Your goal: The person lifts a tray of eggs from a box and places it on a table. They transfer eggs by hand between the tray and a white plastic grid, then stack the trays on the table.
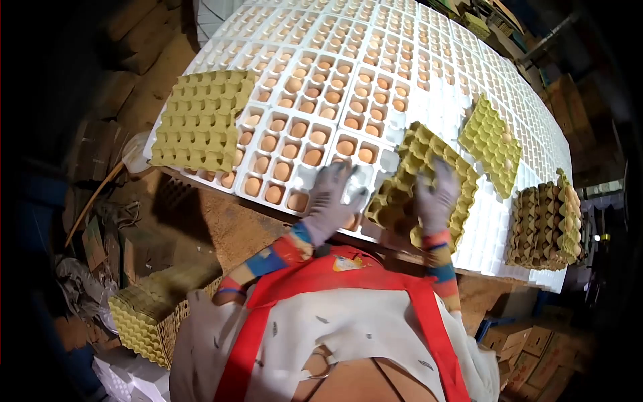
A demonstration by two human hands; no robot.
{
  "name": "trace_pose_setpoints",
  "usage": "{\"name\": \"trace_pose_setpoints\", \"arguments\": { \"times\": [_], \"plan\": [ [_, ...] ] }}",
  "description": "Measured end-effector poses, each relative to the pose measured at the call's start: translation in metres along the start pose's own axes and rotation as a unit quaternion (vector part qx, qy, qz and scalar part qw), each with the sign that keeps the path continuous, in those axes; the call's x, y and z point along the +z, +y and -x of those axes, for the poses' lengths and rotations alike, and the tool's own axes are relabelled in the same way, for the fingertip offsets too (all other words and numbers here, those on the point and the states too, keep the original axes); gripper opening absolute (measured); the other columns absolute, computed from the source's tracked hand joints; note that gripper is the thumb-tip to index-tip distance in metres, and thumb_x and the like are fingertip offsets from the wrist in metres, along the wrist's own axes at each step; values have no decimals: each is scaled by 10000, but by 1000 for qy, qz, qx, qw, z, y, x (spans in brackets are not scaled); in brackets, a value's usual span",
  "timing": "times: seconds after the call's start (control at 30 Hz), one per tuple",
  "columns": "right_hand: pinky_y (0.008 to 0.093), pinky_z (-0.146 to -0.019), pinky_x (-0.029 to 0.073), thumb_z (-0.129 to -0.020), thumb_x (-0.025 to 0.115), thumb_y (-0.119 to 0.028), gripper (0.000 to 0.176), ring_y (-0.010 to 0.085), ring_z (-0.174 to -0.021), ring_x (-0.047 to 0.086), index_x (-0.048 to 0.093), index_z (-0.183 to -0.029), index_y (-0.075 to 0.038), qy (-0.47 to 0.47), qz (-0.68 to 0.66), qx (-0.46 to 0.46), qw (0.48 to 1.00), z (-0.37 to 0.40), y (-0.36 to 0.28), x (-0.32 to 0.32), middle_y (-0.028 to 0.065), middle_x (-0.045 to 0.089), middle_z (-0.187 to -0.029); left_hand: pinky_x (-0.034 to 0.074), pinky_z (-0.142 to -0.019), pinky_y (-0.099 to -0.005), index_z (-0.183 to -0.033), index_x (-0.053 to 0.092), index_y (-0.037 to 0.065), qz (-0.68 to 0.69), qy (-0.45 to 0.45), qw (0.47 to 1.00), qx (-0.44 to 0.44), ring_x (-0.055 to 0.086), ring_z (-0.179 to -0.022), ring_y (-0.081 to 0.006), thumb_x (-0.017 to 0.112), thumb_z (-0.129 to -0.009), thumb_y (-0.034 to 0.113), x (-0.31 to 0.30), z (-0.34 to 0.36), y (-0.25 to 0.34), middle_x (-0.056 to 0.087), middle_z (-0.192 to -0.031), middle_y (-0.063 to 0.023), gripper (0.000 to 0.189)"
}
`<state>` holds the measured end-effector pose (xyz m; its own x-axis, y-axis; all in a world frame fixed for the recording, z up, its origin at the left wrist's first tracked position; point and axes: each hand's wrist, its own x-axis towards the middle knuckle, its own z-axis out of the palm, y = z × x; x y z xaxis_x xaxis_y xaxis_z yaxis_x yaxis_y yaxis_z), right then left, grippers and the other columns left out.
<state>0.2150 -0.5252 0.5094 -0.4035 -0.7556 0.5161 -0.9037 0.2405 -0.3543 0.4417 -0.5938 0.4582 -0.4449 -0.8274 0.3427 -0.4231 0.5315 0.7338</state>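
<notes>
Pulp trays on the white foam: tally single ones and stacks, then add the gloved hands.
Single trays: 3
Stack: 1
Gloved hands: 2
Total: 6

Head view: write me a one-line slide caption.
Left hand over white trays of eggs, right hand at a yellowish pulp tray.
</notes>
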Motion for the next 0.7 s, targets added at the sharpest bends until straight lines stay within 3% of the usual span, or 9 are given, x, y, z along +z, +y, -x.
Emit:
{"name": "trace_pose_setpoints", "arguments": {
  "times": [0.07,0.1,0.13,0.17,0.27,0.37,0.4,0.5,0.7],
  "plan": [
    [485,-1066,321,-874,628,-350,497,379,-1257,435,557,-1280,-72,21,175,118,977,44,92,-14,199,528,-1318,91,-1127,-612,-1462,337,63,-161,-188,969,-28,219,-1391,-452,554,-811,632,32,-5,17,283,-1492,-261,892],
    [497,-1072,303,-920,529,-447,546,408,-1284,393,522,-1327,-83,-30,339,196,920,61,111,-25,214,511,-1336,1,-1134,-618,-1474,292,24,-62,-267,961,-39,63,-1427,-492,544,-816,632,45,-13,18,175,-1534,-283,931],
    [500,-1044,323,-929,479,-492,552,403,-1249,417,540,-1309,-97,-115,334,243,903,73,114,-39,213,532,-1292,169,-1093,-595,-1350,441,19,-157,-193,968,-20,288,-1319,-464,620,-789,556,56,-7,33,348,-1390,-280,797],
    [503,-1016,343,-938,429,-538,569,399,-1214,441,559,-1291,-110,-200,328,284,878,84,117,-53,212,552,-1249,155,-1105,-598,-1350,425,17,-122,-240,963,-23,264,-1339,-468,623,-787,544,63,-11,37,337,-1396,-282,797],
    [425,-857,438,-951,505,-429,434,284,-987,570,609,-1182,-76,-228,119,378,890,100,180,-58,148,629,-1003,284,-1097,-500,-1375,396,32,44,-215,973,-68,348,-1309,-431,673,-795,394,64,-23,52,362,-1398,-250,738],
    [296,-709,434,-950,588,-306,348,135,-795,502,587,-1087,14,-17,-382,433,816,97,142,-64,22,563,-895,393,-1042,-367,-1395,376,16,259,-144,950,-96,491,-1232,-327,695,-815,286,37,-36,46,474,-1334,-254,715],
    [307,-757,451,-955,584,-298,382,158,-859,545,580,-1173,17,8,-339,376,862,83,118,-65,48,608,-1004,400,-1043,-378,-1400,369,0,275,-119,949,-93,493,-1239,-314,706,-810,280,28,-41,33,489,-1341,-240,736],
    [298,-894,459,-945,605,-230,509,172,-1033,570,473,-1376,7,-43,-429,331,839,53,65,-30,82,584,-1245,395,-1062,-384,-1397,386,-2,262,-50,961,-80,485,-1250,-282,717,-808,251,-61,-59,-1,500,-1355,-198,720],
    [309,-936,483,-858,631,-6,590,201,-1095,583,393,-1395,54,-260,-546,98,790,-11,-143,66,143,558,-1281,402,-1049,-357,-1364,465,6,129,132,961,-205,499,-1243,-237,718,-831,219,-252,-16,-99,542,-1338,-145,627]
  ]
}}
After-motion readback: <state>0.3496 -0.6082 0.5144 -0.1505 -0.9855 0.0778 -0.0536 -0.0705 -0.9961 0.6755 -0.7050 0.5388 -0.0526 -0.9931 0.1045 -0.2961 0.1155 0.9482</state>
